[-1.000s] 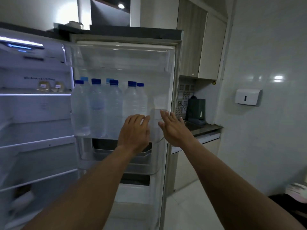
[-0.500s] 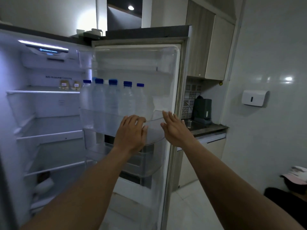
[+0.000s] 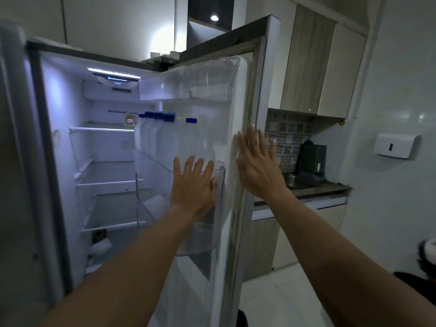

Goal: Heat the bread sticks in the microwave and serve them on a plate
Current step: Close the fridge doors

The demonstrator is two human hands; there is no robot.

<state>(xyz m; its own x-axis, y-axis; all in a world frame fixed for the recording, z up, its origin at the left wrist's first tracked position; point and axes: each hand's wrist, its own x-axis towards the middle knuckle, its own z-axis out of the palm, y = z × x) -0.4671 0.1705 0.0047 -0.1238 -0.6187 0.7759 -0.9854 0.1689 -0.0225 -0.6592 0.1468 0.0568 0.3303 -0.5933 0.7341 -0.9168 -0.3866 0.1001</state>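
The fridge door [image 3: 245,95] stands partly swung in front of me, its inner side facing left. My left hand [image 3: 192,185] lies flat with straight fingers on the clear door bin [image 3: 219,201]. My right hand [image 3: 256,164] presses open-palmed on the door's inner edge. Several water bottles with blue caps [image 3: 165,138] stand in that door bin. No bread sticks, microwave or plate are in view.
The lit fridge interior [image 3: 106,161] has glass shelves, a small jar [image 3: 130,120] on the top one and a pale package [image 3: 101,246] low down. At right are a counter with sink [image 3: 292,181], a dark appliance [image 3: 311,161], wall cabinets [image 3: 320,67] and a white dispenser [image 3: 395,146].
The door has swung leftward toward the fridge body under both hands, so the interior shows more. My right hand rose to the door's edge.
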